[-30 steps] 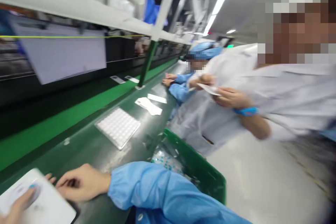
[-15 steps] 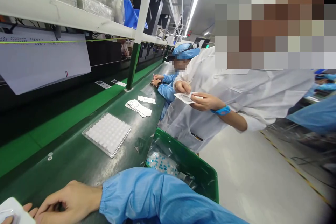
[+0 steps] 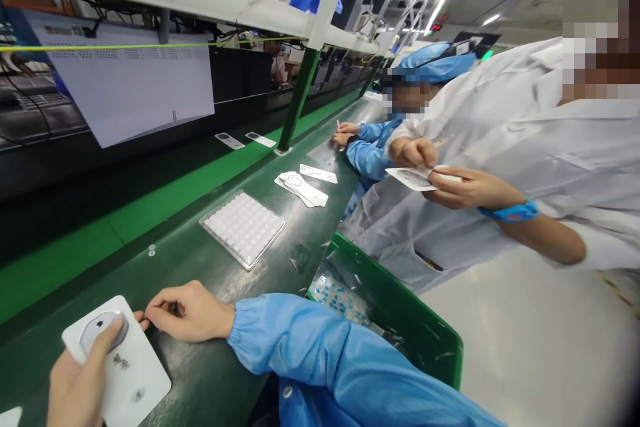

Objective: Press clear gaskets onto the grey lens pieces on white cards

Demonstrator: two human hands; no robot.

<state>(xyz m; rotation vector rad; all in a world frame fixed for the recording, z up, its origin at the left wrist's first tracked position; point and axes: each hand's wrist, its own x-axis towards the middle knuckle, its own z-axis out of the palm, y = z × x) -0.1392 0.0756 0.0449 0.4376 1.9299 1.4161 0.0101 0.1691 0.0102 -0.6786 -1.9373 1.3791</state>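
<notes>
My left hand (image 3: 87,370) grips a white phone back cover (image 3: 135,373) at the lower left, thumb lying across the round grey patch near its top. The cover has rounded corners, small dark markings and a smudge-like spot lower down. Just right of its edge, my right hand (image 3: 187,313) is closed in a pinch beside the left fingertips. Whatever it pinches, if anything, is too small to make out. Ahead on the green bench lies a clear tray (image 3: 245,230) filled with rows of white round pieces. Two small white rings (image 3: 152,250) lie left of it.
Stacked white covers (image 3: 303,188) lie beyond the tray. A green bin (image 3: 430,340) with plastic bags stands at the bench's right edge. A co-worker in a white coat (image 3: 480,127) holds a similar cover. A shelf post (image 3: 300,97) rises from the bench.
The view has turned left and down, so the bench items appear farther right. My left hand and the cover, mostly cut off before, now show. My right hand stays pinched beside them.
</notes>
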